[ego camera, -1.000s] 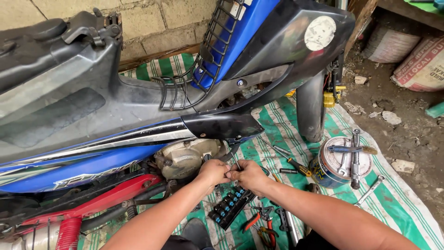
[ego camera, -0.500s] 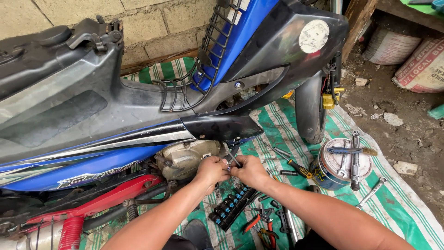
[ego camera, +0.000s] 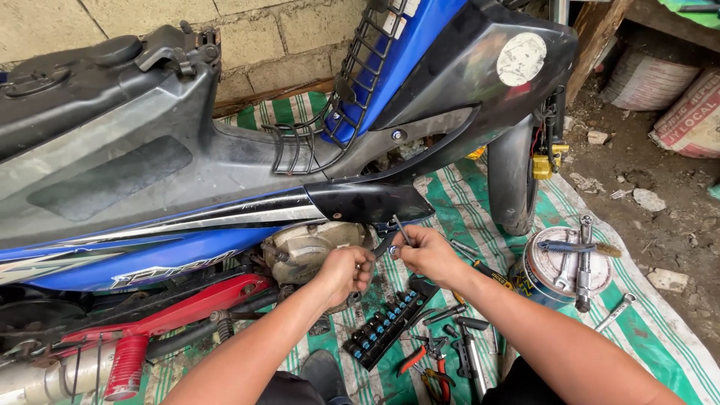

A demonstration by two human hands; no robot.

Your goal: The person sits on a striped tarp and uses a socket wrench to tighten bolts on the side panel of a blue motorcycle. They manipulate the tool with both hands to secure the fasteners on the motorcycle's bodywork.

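Two bare hands meet at the centre of the frame, under the belly of a blue and grey motorcycle (ego camera: 225, 172) that fills the upper left and middle of the view. At lower left sit a red spring shock absorber (ego camera: 126, 366) and a red frame arm (ego camera: 195, 307). Moving right, the left hand (ego camera: 346, 271) is curled into a closed fist just below the dull metal engine cover (ego camera: 311, 249); what it grips is hidden inside the fingers. Just beside it — nearly touching — the right hand (ego camera: 427, 253) is closed around a slim metal tool (ego camera: 401, 229), whose shaft points up toward the black side panel (ego camera: 367, 201). Below the hands, on a green and white striped tarp (ego camera: 450, 199), lies a black socket rail with blue-banded sockets (ego camera: 386, 324), and near it, at lower centre, red-handled pliers (ego camera: 416, 358) among other loose hand tools. Further right stands the black front tyre (ego camera: 510, 176) with a yellow fitting (ego camera: 544, 166) by the wheel. Right of that, a round tin (ego camera: 559, 266) carries a wrench and a ratchet (ego camera: 581, 262) on its lid. At the far right edge, bare dirt ground with stones and a sack (ego camera: 694, 124).
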